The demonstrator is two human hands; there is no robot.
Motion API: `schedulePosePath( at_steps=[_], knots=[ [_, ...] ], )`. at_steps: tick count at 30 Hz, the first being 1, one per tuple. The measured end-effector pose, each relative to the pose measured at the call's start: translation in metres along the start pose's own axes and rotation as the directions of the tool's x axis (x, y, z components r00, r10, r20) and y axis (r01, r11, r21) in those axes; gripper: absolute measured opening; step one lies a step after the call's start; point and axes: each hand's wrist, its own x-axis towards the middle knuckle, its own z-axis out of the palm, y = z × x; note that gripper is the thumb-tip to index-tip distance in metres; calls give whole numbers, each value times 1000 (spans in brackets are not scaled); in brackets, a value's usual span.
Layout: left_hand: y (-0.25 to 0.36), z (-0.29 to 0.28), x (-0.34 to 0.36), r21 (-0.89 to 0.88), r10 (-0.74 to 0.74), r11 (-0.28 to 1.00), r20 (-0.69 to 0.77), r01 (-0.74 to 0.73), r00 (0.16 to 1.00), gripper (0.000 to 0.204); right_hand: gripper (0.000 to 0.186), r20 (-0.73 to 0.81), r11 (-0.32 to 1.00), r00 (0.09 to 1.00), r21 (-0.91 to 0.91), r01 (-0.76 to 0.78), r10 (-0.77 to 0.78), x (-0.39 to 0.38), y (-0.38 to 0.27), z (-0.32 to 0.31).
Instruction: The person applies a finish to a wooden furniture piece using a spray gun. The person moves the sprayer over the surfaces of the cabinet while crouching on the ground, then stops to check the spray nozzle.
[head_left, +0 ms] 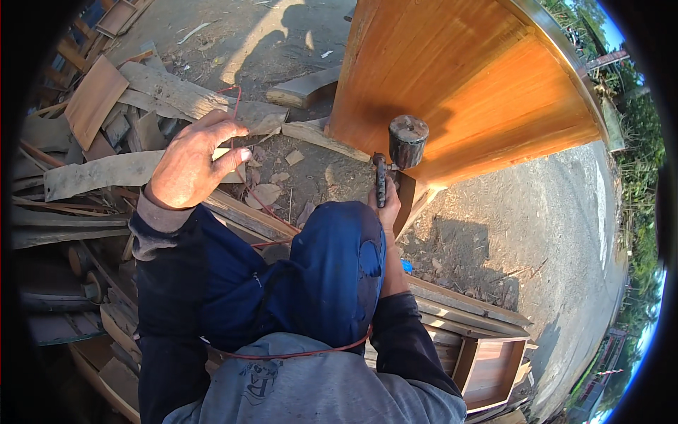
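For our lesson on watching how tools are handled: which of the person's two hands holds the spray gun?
The right hand, beside the right knee, grips the spray gun. The left hand is farther left, touching no part of it.

A head-worn fisheye camera looks steeply down over the wearer's lap (332,275), with the left hand (185,168) close below at ten o'clock. Its wide, bent view reaches greenery (643,162) at three.
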Motion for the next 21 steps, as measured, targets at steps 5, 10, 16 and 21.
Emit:
schedulePosePath(
  at_steps=[5, 10, 16, 21],
  knots=[
    [-3, -5, 1, -34, -15, 999, 28, 16, 999, 30, 44, 78, 993, 992, -73, -93, 99, -11, 19, 19],
    [-11, -6, 1, -57, -37, 998, 25, 39, 999, 31, 46, 207, 981, 964, -136, -140, 166, -6, 1, 23],
    [-22, 2, 10, -71, -6, 997, 16, 7, 1000, 31, 49, 109, 1000, 994, -25, 3, 0, 27, -83, -9],
    [-25, 11, 24, -113, -9, 994, 37, 13, 999, 34, 47, -42, 991, 994, 75, 108, -105, 76, -182, -50]
  ],
)
